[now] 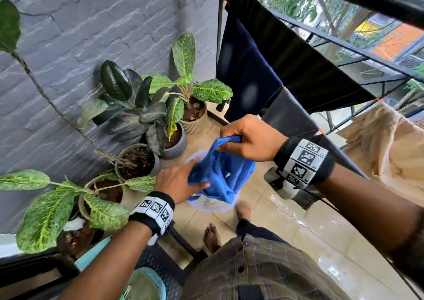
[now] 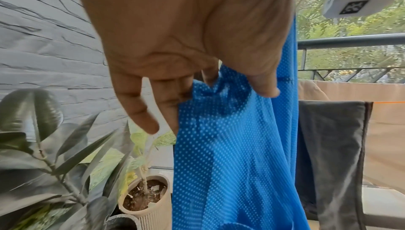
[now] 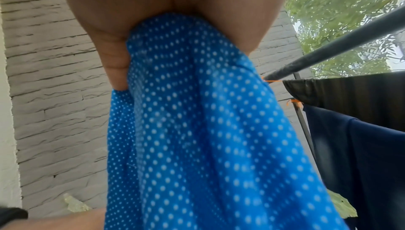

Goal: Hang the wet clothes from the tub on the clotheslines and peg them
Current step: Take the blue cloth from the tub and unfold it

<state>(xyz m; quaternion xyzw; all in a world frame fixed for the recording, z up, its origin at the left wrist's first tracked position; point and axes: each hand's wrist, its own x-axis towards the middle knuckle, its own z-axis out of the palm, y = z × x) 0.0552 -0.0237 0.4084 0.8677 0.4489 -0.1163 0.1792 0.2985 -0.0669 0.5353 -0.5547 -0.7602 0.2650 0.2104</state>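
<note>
Hanging over the tub (image 1: pixel 207 205), the blue cloth (image 1: pixel 223 175) is bunched at its top edge in the clenched right hand (image 1: pixel 250 139). Left hand (image 1: pixel 176 181) pinches a lower fold w/ thumb & fingers. Dark clothes (image 1: pixel 247 70) hang on the line just behind; potted plants (image 1: pixel 146 106) to the left.

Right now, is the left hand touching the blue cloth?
Touching. The left wrist view shows the left hand with its fingers pinching a fold of the blue cloth.
</note>
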